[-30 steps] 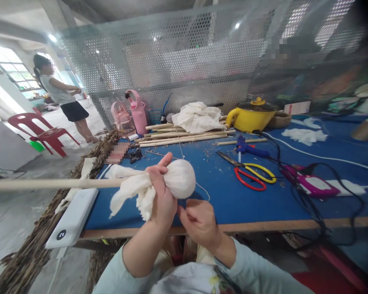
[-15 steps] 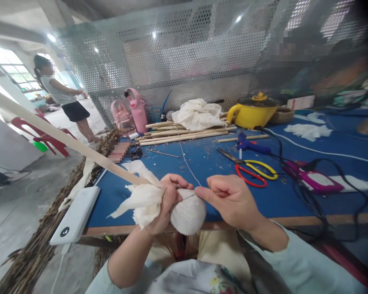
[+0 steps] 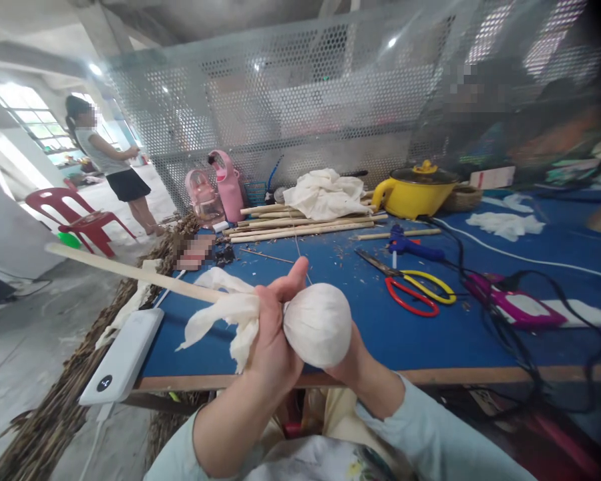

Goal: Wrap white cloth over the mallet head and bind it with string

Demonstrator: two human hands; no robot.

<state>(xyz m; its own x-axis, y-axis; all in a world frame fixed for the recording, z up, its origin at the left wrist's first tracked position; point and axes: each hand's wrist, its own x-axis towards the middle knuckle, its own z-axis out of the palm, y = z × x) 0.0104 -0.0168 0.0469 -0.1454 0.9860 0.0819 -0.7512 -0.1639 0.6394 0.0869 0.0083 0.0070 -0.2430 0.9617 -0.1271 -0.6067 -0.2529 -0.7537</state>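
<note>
My left hand is closed around the gathered neck of a white cloth-covered ball, with its thumb sticking up. Loose cloth ends fan out on the left side of the fist. From among them a pale wooden stick slants up to the left. My right hand is under and behind the ball; its fingers are hidden by it. A thin string runs from the sticks at the back toward my left thumb.
Scissors and a blue glue gun lie to the right. Behind are wooden sticks, crumpled cloth and a yellow pot. A white power bank lies at the left edge. A person stands beyond.
My right hand has gone from pulling the string at the ball's neck to beneath the ball. The ball has turned and risen slightly, and the stick's far end has swung lower.
</note>
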